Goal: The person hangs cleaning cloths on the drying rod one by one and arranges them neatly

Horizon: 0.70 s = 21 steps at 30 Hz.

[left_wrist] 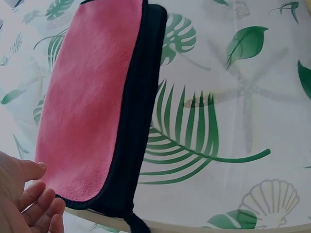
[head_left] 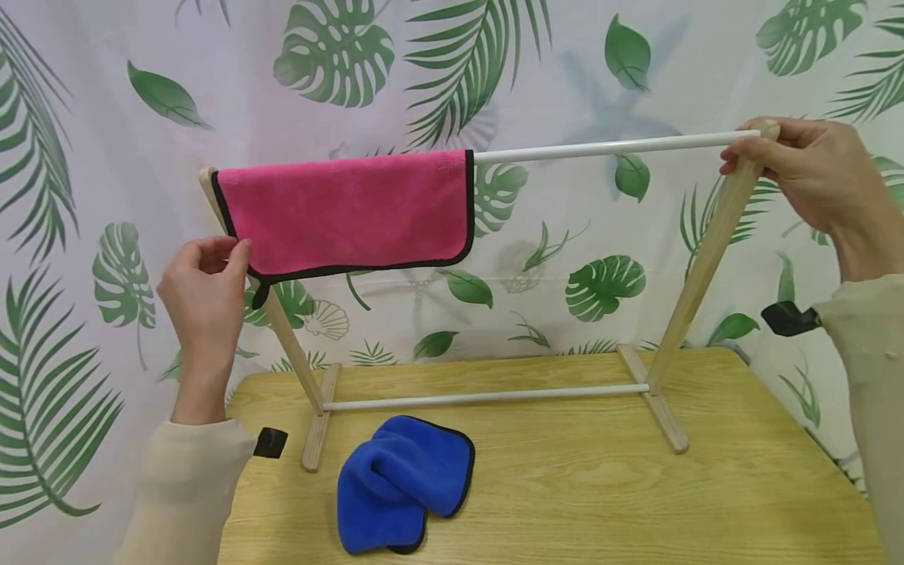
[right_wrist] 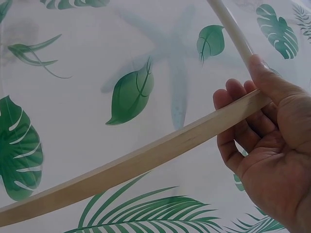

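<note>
A pink cloth with black edging hangs folded over the upper white rod of a wooden rack, at its left end. Close to the cloth's lower left edge is my left hand, its fingers loosely bent; the left wrist view shows nothing between thumb and fingers. My right hand grips the top of the rack's right post, where the rod meets it. In the right wrist view the fingers wrap behind the post and the thumb lies along the rod.
On the wooden table, in front of the rack's lower rod, lies a crumpled blue cloth with black edging. The rack's feet stand on the tabletop. Behind hangs a white curtain with green leaves.
</note>
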Each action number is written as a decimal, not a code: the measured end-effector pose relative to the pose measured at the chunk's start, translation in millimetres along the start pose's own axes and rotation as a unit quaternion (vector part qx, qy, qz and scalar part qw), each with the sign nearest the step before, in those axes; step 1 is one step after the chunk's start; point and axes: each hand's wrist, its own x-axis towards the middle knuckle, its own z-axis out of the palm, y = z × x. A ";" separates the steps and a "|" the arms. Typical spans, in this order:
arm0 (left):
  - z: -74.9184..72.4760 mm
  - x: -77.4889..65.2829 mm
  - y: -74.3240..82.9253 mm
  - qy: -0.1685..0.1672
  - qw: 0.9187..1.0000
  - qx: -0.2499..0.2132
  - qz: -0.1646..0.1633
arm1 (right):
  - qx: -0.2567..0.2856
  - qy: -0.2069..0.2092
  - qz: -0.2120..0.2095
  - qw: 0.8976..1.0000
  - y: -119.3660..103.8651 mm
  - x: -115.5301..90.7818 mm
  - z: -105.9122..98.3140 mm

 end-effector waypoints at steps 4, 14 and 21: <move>1.7 -20.3 -2.4 -0.024 0.999 -0.008 0.020 | 0.007 -0.002 -0.001 1.000 -0.3 0.2 -0.4; 7.6 -68.1 -26.4 -0.134 0.991 -0.022 0.003 | 0.020 -0.002 0.001 1.000 -0.5 0.0 -0.1; 8.8 -107.3 -52.3 -0.216 0.975 -0.022 -0.051 | 0.018 -0.004 0.003 1.000 -0.2 0.1 0.3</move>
